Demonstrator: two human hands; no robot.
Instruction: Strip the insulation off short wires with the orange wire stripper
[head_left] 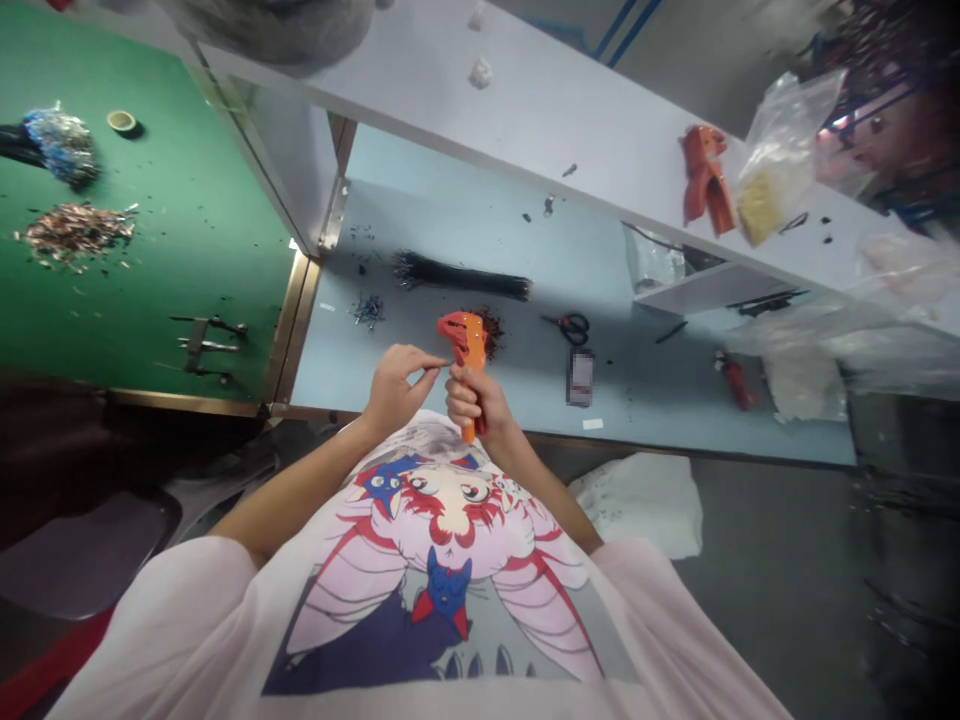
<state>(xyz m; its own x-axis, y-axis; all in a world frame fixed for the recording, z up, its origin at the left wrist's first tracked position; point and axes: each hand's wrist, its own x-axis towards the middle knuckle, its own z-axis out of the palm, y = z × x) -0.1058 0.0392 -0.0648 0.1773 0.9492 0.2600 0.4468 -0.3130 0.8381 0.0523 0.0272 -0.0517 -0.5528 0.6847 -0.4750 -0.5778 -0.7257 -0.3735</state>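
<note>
My right hand (480,400) is wrapped round the handles of an orange and red wire stripper (471,340), which stands jaws-up in front of my shirt. Close to its left side, my left hand (401,385) is closed in a pinch, thumb and forefinger pointing at the tool just below its red jaws. What the pinch holds, if anything, is too small to make out. Behind the stripper lies a small pile of brownish scraps (493,335), partly hidden by the tool. Farther back rests a long bundle of black wires (465,278) with bare-looking ends.
Black-handled scissors (576,328) and a phone (580,377) lie to the right on the blue table (420,160). A small heap of blue and silver bits (369,311) is at the left. Another orange tool (706,180) sits on the white shelf (600,140) above.
</note>
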